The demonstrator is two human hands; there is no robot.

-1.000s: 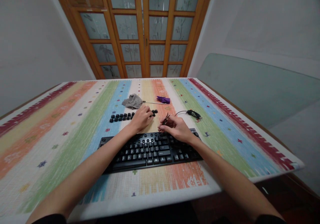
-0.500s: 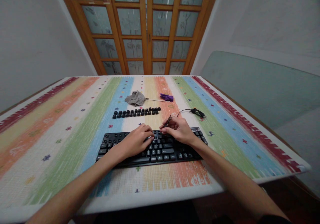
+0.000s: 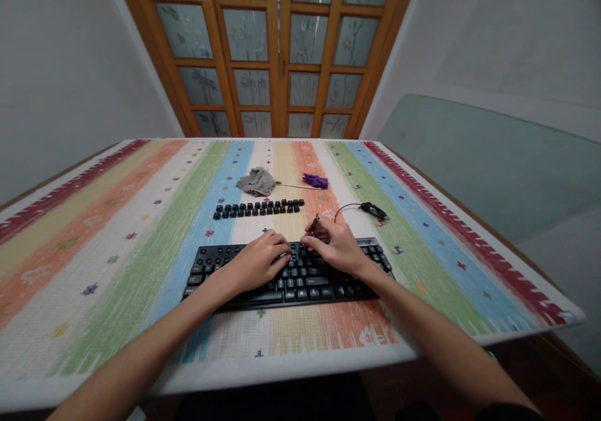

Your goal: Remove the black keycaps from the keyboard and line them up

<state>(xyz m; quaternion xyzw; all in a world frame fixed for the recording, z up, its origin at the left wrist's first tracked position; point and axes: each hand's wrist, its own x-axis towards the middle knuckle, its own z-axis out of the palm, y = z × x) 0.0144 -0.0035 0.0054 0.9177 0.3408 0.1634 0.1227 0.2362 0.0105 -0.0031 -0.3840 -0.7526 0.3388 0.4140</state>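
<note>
A black keyboard [image 3: 267, 297] lies at the near side of the table; bare spots show in its upper left rows. My left hand [image 3: 263, 258] rests over its middle, fingers curled, thumb and forefinger close together at the upper keys. Whatever may be between those fingertips is too small to make out. My right hand [image 3: 340, 245] is just to the right, above the keyboard's upper edge, closed around a small dark slim tool [image 3: 314, 223] that points up. Beyond the keyboard, loose black keycaps [image 3: 258, 208] stand in two rows.
A crumpled grey cloth [image 3: 256, 182] lies behind the keycaps. Beside it are a thin rod [image 3: 295, 186] and a purple cloth-like item [image 3: 315, 181]. A coiled black cable [image 3: 373, 210] sits to the right. The striped tablecloth [image 3: 141, 252] covers the table.
The view has shifted slightly. My right hand's tool has tilted a little more upright near the keyboard's upper edge. My left hand stays at nearly the same keys.
</note>
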